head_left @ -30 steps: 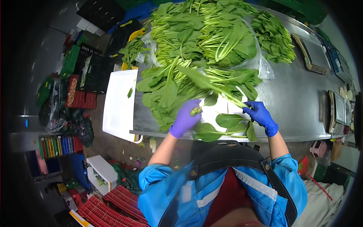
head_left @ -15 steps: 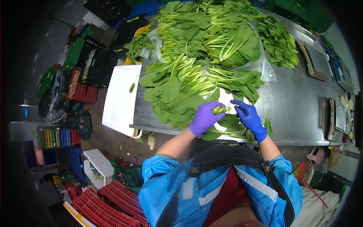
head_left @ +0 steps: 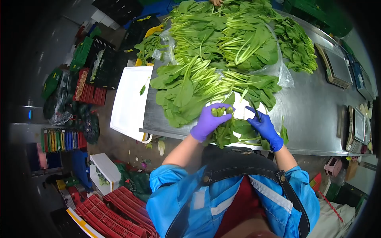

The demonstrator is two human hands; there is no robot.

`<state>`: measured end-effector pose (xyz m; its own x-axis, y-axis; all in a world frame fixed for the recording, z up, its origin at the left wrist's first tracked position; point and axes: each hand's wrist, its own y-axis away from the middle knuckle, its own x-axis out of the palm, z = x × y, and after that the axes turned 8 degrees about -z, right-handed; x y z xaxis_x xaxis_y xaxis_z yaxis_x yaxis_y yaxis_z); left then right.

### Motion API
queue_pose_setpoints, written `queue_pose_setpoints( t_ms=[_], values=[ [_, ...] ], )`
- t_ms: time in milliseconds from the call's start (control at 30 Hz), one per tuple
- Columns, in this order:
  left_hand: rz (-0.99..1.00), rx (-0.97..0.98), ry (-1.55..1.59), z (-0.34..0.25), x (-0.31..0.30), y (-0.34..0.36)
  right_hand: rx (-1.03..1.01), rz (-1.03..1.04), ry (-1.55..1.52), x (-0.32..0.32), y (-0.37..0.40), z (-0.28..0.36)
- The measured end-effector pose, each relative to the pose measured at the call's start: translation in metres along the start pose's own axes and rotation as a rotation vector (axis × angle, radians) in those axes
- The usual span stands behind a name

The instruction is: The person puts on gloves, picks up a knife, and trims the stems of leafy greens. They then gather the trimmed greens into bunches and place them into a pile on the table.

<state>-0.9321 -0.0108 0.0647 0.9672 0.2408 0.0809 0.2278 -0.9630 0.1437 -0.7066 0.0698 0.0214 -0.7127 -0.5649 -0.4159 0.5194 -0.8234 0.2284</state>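
Observation:
My left hand (head_left: 209, 122), in a purple glove, is closed round a small bunch of leafy greens (head_left: 226, 133). The pale cut stem ends point up between thumb and fingers, and the leaves hang below. Just to the right, my right hand (head_left: 263, 127) wears a blue glove and is closed on a thin dark blade (head_left: 256, 113), mostly hidden by the fingers. Beneath both hands lies a white board (head_left: 239, 107) with loose leaves on it. A heap of greens (head_left: 184, 93) lies beyond my left hand, stems toward the board.
More greens (head_left: 246, 43) cover the far part of the steel table (head_left: 305, 107), partly on clear plastic. Another person's hand (head_left: 216, 2) shows at the far edge. Scales (head_left: 335, 65) stand at right. A white tray (head_left: 129, 99) adjoins the left end; red crates (head_left: 115, 212) are behind left.
My left hand has turned the bunch from lying sideways to stem ends up and moved slightly left. The right hand has shifted a little away. A person's hand has appeared at the far edge.

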Motion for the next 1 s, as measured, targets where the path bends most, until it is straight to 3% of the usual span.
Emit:
queue_pose_setpoints(
  t_ms=[33, 133, 200, 267, 333, 400, 467, 500, 600, 733, 800, 867, 933, 1000],
  values=[
    [0.028, 0.018, 0.114, 0.004, -0.003, -0.005, 0.057, 0.019, -0.272, 0.003, -0.001, 0.016],
    [-0.061, -0.150, 0.008, -0.035, -0.038, -0.021, 0.067, 0.118, -0.345, 0.013, -0.015, 0.026],
    [-0.070, -0.170, -0.103, -0.025, -0.075, -0.042, 0.140, 0.139, -0.321, 0.014, -0.025, 0.013],
    [-0.079, -0.189, -0.208, 0.005, -0.096, -0.071, 0.236, 0.032, -0.198, 0.025, -0.042, -0.023],
    [-0.153, -0.044, -0.951, 0.048, -0.102, -0.102, 0.279, 0.028, -0.185, 0.035, -0.068, -0.035],
    [-0.116, 0.079, -0.995, 0.102, -0.089, -0.125, 0.084, -0.084, -0.268, 0.056, -0.105, -0.056],
    [-0.073, 0.139, -1.179, 0.090, -0.052, -0.119, 0.099, -0.101, -0.178, 0.070, -0.135, -0.049],
    [-0.072, 0.160, -1.146, 0.087, -0.043, -0.114, 0.068, -0.100, -0.017, 0.086, -0.168, -0.082],
    [-0.077, 0.158, -1.099, 0.070, -0.033, -0.091, 0.189, -0.048, -0.238, 0.095, -0.177, -0.064],
    [-0.117, 0.166, -1.002, 0.049, -0.046, -0.060, 0.080, -0.102, -0.193, 0.072, -0.133, -0.014],
    [0.041, 0.338, -0.831, 0.036, -0.043, -0.039, -0.275, -0.098, -0.089, 0.054, -0.101, 0.005],
    [0.092, 0.341, -0.763, 0.021, -0.030, -0.023, -0.129, 0.032, -0.090, 0.030, -0.067, 0.040],
    [0.152, 0.349, -0.690, 0.021, -0.021, -0.018, -0.110, 0.122, -0.030, 0.022, -0.056, 0.031],
    [0.129, 0.200, -0.594, 0.026, -0.015, -0.020, -0.456, -0.112, -0.018, 0.029, -0.051, 0.008]
  ],
)
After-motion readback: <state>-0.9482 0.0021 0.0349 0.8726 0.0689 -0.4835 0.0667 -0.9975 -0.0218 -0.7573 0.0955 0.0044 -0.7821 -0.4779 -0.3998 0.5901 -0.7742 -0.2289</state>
